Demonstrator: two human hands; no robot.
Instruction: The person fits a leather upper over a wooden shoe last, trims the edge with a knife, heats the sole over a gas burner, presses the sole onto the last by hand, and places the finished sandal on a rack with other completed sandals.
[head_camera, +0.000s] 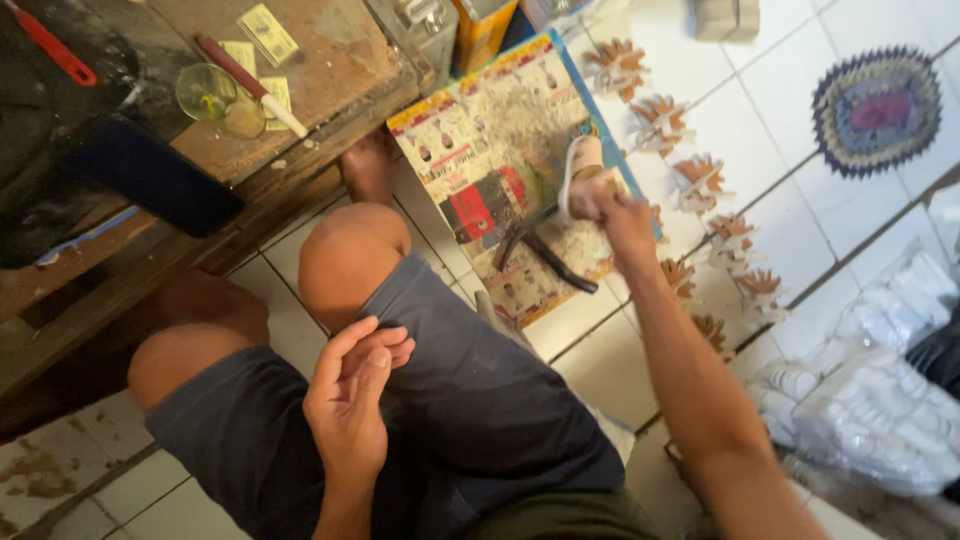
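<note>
1. Right hand (600, 200) is closed around a pale, curved piece (580, 165), holding it over the printed cardboard sheet (480, 150) on the tiled floor (800, 200); left hand (350, 400) rests loosely curled and empty on the dark shorts (470, 400)
2. Judging by the layout, a row of finished brown-and-white pieces (700, 180) runs beside the sheet, while bundles in clear bags (880, 390) look unused
3. Black pliers (545, 255) lie on the sheet amid pale shavings
4. Glass bowl (215, 98) on the wooden bench (320, 60) seems to hold little; contents unclear
</note>
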